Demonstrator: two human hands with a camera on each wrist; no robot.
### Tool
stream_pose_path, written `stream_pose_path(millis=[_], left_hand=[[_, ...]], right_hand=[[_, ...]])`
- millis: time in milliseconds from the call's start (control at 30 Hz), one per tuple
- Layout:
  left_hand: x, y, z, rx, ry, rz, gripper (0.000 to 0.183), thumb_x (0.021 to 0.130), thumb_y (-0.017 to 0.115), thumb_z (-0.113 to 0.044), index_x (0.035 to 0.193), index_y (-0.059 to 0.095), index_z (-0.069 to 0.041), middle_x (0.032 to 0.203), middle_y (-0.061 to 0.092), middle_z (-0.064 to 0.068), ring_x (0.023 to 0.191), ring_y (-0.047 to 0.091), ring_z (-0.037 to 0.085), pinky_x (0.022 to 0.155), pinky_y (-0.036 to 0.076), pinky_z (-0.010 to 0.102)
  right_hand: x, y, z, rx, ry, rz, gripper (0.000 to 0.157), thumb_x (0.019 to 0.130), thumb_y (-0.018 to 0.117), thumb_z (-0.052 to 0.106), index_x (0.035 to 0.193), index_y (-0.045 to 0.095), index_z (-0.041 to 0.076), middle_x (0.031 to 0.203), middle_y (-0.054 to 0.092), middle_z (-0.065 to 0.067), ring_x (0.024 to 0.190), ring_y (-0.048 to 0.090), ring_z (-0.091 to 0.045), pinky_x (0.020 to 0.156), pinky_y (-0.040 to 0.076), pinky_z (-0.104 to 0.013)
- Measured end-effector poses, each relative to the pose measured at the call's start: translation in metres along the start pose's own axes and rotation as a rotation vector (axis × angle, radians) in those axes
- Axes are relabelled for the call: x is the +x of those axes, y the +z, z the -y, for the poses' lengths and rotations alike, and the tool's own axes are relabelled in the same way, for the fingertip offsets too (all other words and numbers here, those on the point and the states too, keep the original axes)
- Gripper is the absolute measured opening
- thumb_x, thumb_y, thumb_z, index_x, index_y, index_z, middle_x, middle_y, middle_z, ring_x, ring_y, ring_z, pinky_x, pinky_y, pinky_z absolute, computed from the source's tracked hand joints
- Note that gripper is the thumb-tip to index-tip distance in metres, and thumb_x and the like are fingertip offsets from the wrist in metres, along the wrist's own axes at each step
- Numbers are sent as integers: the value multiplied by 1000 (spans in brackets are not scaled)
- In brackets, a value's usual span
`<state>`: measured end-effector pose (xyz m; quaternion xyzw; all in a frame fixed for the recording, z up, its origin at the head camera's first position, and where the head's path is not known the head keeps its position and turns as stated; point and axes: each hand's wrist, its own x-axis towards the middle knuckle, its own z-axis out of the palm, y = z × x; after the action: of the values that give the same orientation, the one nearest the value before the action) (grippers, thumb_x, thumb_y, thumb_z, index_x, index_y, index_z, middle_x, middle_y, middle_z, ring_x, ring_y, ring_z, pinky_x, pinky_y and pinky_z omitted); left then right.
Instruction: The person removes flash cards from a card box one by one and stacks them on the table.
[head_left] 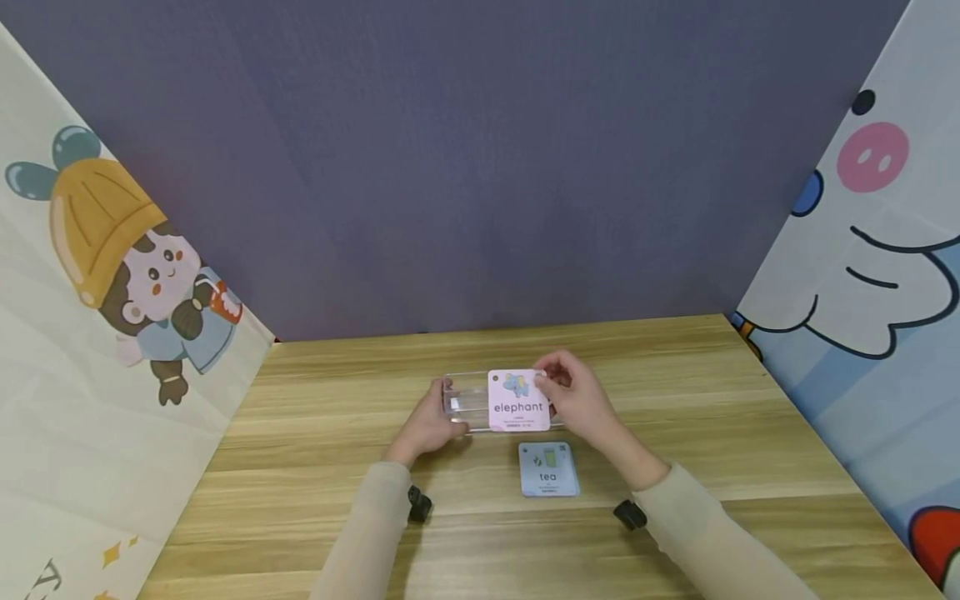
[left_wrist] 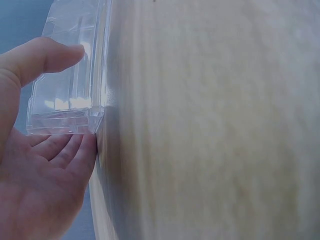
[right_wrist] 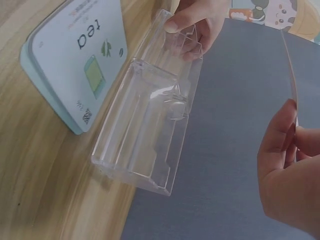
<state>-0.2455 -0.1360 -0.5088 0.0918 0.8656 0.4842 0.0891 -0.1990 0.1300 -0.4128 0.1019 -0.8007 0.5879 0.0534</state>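
Observation:
My left hand (head_left: 429, 423) grips the left end of a clear plastic box (head_left: 467, 403) on the table, the thumb along its near side. In the right wrist view the box (right_wrist: 142, 132) has two compartments with a divider, and no cards show inside. My right hand (head_left: 583, 402) pinches a pink "elephant" flashcard (head_left: 519, 420) by its right edge, thumb on the printed face. The card is held up above the box and hides part of it in the head view. Just nearer to me lies a stack of light blue flashcards (head_left: 549, 478), with "tea" on top.
The wood-grain table (head_left: 300, 483) ends at a dark grey-blue panel (head_left: 480, 183) at the back. Printed cartoon sheets stand at the left (head_left: 45, 350) and right (head_left: 840, 392). A small black wrist camera (head_left: 630, 514) sits by my right sleeve.

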Motion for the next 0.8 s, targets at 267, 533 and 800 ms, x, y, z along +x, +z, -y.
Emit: stream_pose_path(millis=[267,533,800], left_hand=[[0,0,-1,12,3,-6,94,71,83,-5,148,32,5,140,53,24,120,58,37,110,42,50],[1,1,0,13,8,-5,93,70,83,-4,148,32,6,139,53,24,119,58,37,110,43,50],[2,1,1,12,3,-7,93,71,83,-4,148,32,4,140,53,23,121,57,37,111,42,48]], right_hand=[[-3,-3,-3,-23,34,-5,17,95,63,-4,111,63,-2,99,59,-17,77,56,-23,54,58,-38],[-6,-4,-10,-28,36,-7,18,94,64,-3,111,64,-1,98,59,-16,76,56,-22,55,58,-41],[-9,-7,-17,-47,48,-10,19,94,64,-3,113,64,-2,99,60,-16,77,56,-22,53,58,-40]])
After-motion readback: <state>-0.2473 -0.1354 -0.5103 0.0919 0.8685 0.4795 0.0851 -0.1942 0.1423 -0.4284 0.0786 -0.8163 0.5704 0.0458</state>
